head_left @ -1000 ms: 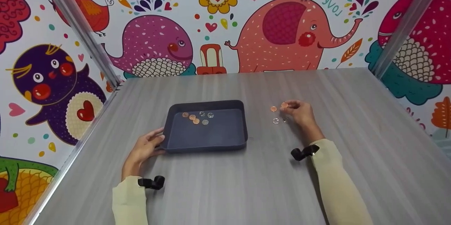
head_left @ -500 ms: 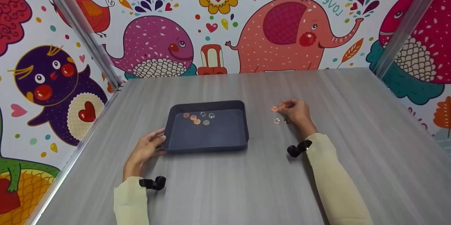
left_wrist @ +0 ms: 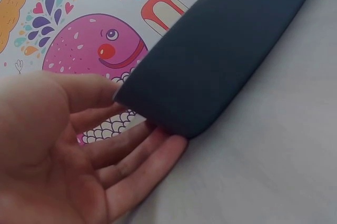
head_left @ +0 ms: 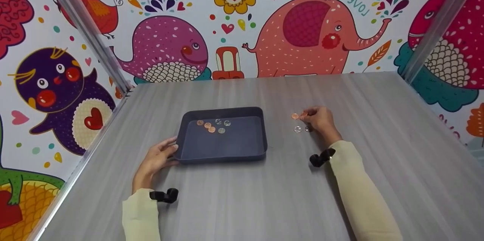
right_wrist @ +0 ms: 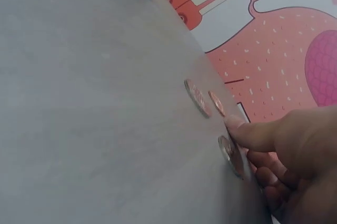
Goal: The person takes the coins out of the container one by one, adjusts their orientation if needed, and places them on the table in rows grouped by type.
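Cartoon-covered wall point(head_left: 302, 25) stood behind a pale wood-grain counter point(head_left: 227, 203). Right hand point(head_left: 320, 120): grip closed, thumb and fingers together on a copper coin point(head_left: 304, 114), which I judged to be pinched; most of it was hidden by the fingertips. Could not tell whether it was clear of the counter. Just to its left lay a second copper coin point(head_left: 295, 116); nearer me, a silver coin point(head_left: 297, 129) lay flat, and another silver coin point(head_left: 307, 129) sat close under the hand, partly covered.

Left hand point(head_left: 153, 161): clamped on the dark tray point(head_left: 223, 144) at its left wall, by the corner nearest me, digits at the rim and at the lower edge. Six coins point(head_left: 211, 129), three copper and three silver, lay inside toward the far side.

Handling, my estimate: coins light, rigid, slick-faced, not fragile, with very little edge to catch when flat. Best hold seemed to be fingertips on opposite edges, or one edge tipped up by a nail first; pressure on the face risked a skid. Tray judged light and fairly stiff; holding the wall near a corner seemed enough to steady it without hard squeezing.
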`<state>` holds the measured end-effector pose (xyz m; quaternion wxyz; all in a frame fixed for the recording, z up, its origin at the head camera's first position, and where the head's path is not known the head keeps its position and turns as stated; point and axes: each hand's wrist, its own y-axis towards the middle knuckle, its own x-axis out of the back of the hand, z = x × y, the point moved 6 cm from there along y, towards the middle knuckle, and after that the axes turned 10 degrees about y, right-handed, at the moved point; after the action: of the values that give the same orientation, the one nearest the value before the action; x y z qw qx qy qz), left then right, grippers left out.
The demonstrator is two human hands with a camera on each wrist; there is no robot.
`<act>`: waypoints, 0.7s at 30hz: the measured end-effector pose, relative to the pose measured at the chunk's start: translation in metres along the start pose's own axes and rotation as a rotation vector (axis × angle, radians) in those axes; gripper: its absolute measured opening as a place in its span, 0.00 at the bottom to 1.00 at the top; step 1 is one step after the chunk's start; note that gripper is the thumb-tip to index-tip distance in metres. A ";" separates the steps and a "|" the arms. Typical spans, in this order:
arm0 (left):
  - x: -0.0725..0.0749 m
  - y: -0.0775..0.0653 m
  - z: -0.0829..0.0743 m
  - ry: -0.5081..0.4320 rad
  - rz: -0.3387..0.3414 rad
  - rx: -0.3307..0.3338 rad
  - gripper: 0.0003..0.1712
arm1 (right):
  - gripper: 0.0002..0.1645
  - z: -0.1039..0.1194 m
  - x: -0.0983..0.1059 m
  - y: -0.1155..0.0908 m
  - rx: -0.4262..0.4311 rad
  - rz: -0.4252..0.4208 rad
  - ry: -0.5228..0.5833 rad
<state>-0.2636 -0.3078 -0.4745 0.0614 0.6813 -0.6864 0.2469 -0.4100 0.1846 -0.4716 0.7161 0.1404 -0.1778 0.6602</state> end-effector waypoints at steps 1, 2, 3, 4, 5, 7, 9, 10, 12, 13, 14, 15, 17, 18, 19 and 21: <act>0.000 0.000 0.000 -0.002 0.000 -0.003 0.31 | 0.19 0.001 0.000 0.000 -0.007 0.001 0.004; 0.000 0.000 0.000 -0.006 0.000 -0.007 0.31 | 0.19 0.001 0.000 0.000 -0.008 0.001 0.004; 0.000 0.001 0.000 -0.007 -0.002 -0.009 0.31 | 0.19 0.001 0.000 0.000 -0.009 0.000 0.006; 0.001 0.001 0.000 -0.008 -0.003 -0.010 0.30 | 0.19 0.001 -0.001 0.000 -0.017 0.004 0.014; 0.001 0.001 0.000 -0.009 -0.006 -0.011 0.30 | 0.19 0.001 -0.001 0.000 -0.022 0.007 0.020; 0.001 0.001 0.000 -0.010 -0.008 -0.010 0.30 | 0.20 0.001 -0.001 0.000 -0.031 0.013 0.025; 0.001 0.001 0.000 -0.009 -0.009 -0.008 0.30 | 0.20 0.001 -0.001 -0.001 -0.036 0.024 0.022; 0.001 0.001 0.000 -0.010 -0.009 -0.008 0.30 | 0.20 0.001 -0.001 -0.001 -0.043 0.028 0.020; 0.000 0.000 0.000 -0.013 -0.007 -0.011 0.30 | 0.20 0.001 0.000 -0.001 -0.052 0.033 0.014; 0.000 0.000 -0.001 -0.013 -0.006 -0.014 0.30 | 0.20 0.001 0.000 -0.002 -0.059 0.036 0.010; 0.000 0.000 -0.001 -0.012 -0.006 -0.017 0.30 | 0.21 0.002 0.000 -0.002 -0.063 0.040 0.003; 0.000 0.000 -0.001 -0.011 -0.006 -0.019 0.30 | 0.21 0.003 0.000 -0.002 -0.060 0.036 -0.009; -0.001 -0.001 -0.001 -0.009 -0.006 -0.025 0.31 | 0.22 0.006 0.001 -0.003 -0.049 0.026 -0.021; -0.001 -0.001 -0.002 -0.007 -0.006 -0.030 0.31 | 0.22 0.008 0.001 -0.003 -0.041 0.019 -0.022; -0.001 0.000 -0.002 -0.005 -0.005 -0.032 0.31 | 0.23 0.010 0.001 -0.003 -0.041 0.016 -0.010; 0.000 0.000 -0.002 -0.006 -0.012 -0.033 0.31 | 0.23 0.014 0.001 -0.004 -0.049 0.017 0.022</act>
<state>-0.2641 -0.3069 -0.4733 0.0720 0.6849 -0.6866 0.2331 -0.4070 0.1789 -0.4586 0.7156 0.1137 -0.1872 0.6633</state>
